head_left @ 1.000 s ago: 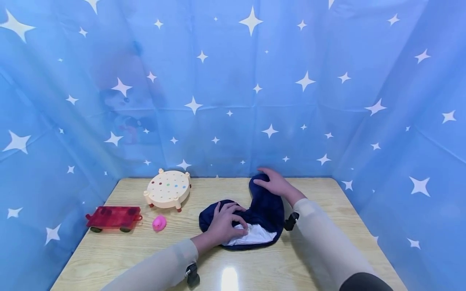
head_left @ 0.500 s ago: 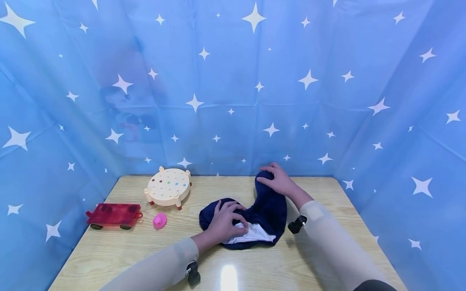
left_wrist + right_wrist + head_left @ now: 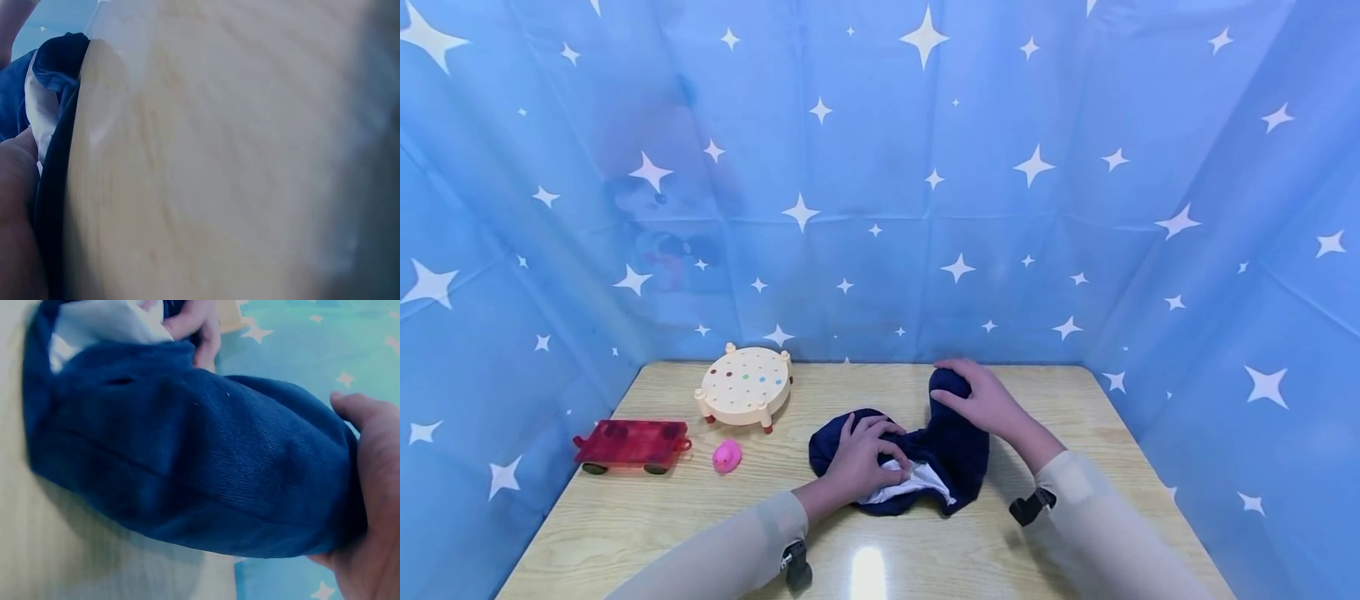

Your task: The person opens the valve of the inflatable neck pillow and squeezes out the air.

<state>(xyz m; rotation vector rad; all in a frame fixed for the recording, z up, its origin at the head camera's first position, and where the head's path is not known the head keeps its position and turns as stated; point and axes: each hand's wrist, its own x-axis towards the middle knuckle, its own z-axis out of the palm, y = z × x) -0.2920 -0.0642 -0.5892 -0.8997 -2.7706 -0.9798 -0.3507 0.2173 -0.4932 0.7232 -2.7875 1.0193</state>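
Observation:
A navy U-shaped neck pillow (image 3: 958, 450) lies on the wooden table, its cover parted along the front so a white inner (image 3: 928, 481) shows. My left hand (image 3: 865, 462) is on the pillow's left part, thumb and fingers pinching the cover at the edge of this opening. At the far right end of the pillow, my right hand (image 3: 985, 400) grips the rounded tip, thumb on one side and fingers on the other. In the right wrist view the navy arm of the pillow (image 3: 250, 469) bulges full, and its tip sits in the right palm (image 3: 381, 481).
To the left stand a red see-through toy wagon (image 3: 636, 443) on dark wheels and a small pink rubber duck (image 3: 727, 456). Behind them is a round cream pegged toy (image 3: 745, 386) with short legs. A blue star-printed curtain (image 3: 880, 183) hangs along the table's back edge.
My right hand has shifted right, then back toward me, with the pillow's tip in it. The front edge of the opening has buckled at its right end. The left hand stays put.

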